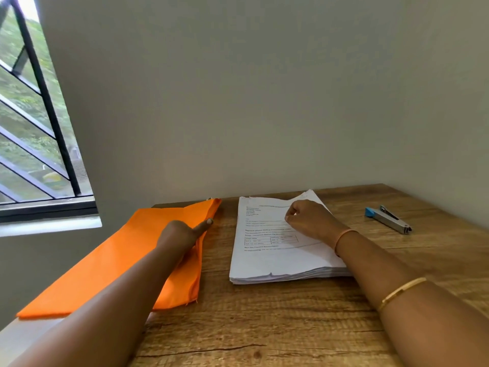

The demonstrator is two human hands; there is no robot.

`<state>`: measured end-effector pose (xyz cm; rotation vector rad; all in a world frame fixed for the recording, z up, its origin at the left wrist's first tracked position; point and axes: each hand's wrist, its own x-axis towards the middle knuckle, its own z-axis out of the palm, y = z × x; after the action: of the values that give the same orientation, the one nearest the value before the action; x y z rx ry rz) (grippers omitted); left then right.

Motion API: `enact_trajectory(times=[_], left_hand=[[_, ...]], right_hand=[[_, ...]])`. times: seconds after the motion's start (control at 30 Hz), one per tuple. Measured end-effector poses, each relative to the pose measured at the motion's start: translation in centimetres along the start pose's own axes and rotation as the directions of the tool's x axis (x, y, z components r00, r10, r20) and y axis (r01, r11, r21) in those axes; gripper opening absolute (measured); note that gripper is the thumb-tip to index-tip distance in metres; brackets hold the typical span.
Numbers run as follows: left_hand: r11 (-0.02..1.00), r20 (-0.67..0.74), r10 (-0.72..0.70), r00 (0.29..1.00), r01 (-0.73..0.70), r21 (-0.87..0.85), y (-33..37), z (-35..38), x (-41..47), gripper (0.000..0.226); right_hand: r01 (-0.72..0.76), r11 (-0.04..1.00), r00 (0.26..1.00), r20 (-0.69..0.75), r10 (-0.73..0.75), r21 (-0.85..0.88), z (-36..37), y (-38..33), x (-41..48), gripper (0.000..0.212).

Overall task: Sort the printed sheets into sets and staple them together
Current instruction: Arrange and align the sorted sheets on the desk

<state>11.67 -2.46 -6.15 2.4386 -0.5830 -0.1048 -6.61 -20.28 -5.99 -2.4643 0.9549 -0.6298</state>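
Observation:
A thick stack of printed sheets (267, 258) lies in the middle of the wooden table (277, 327). My right hand (309, 221) rests on the stack's far right part, its fingers curled at the top sheet's lifted upper right corner. Whether it pinches the sheet is unclear. My left hand (182, 231) lies flat on an orange cloth (113, 266) to the left of the stack, thumb pointing outward, holding nothing. A silver stapler with a blue end (387, 219) lies on the table at the far right, well apart from both hands.
A plain wall stands right behind the table. A barred window (31, 128) is at the left, with a white sill below it. The orange cloth hangs over the table's left edge. Bare wood shows between the stack and the stapler and along the near side.

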Motion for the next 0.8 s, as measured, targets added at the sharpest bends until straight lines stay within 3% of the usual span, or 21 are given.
enact_trajectory(times=[0.17, 0.27, 0.4, 0.43, 0.53, 0.6, 0.67, 0.8], left_hand=[[0.971, -0.020, -0.033, 0.999, 0.027, -0.238, -0.3, 0.0, 0.4, 0.062], [0.966, -0.029, -0.021, 0.999, 0.013, -0.260, -0.4, -0.3, 0.2, 0.060], [0.977, -0.121, 0.166, 0.979, -0.180, -0.115, 0.6, -0.4, -1.0, 0.028], [0.987, -0.078, 0.145, 0.986, -0.149, -0.056, 0.6, 0.2, 0.3, 0.020], [0.993, 0.099, 0.102, 0.990, -0.108, 0.057, -0.7, 4.0, 8.7, 0.026], [0.963, 0.072, 0.198, 0.978, -0.207, 0.171, 0.4, 3.0, 6.2, 0.015], [0.931, 0.109, 0.218, 0.970, -0.241, 0.276, 1.7, 1.3, -0.5, 0.026], [0.933, -0.050, 0.226, 0.973, -0.201, 0.300, 3.0, 1.8, -1.2, 0.025]], right_hand=[[0.000, 1.000, 1.000, 0.012, 0.000, -0.011, 0.1, -0.1, 0.1, 0.013], [-0.002, 1.000, 1.000, 0.005, 0.002, -0.024, -0.3, 0.0, 0.0, 0.010], [0.008, 0.999, 0.999, -0.036, -0.010, -0.049, -1.2, 0.6, -0.2, 0.025], [0.006, 0.999, 1.000, -0.029, -0.007, -0.052, -1.4, 0.8, -0.1, 0.030], [-0.069, 0.986, 0.995, 0.062, 0.079, -0.154, -1.5, 1.2, -0.5, 0.055], [-0.111, 0.929, 0.969, 0.167, 0.180, -0.353, -1.3, 1.4, -1.0, 0.073], [-0.112, 0.890, 0.933, 0.262, 0.248, -0.443, -0.2, 1.6, -1.5, 0.084], [-0.102, 0.861, 0.925, 0.272, 0.267, -0.499, -0.8, 1.8, -0.8, 0.086]])
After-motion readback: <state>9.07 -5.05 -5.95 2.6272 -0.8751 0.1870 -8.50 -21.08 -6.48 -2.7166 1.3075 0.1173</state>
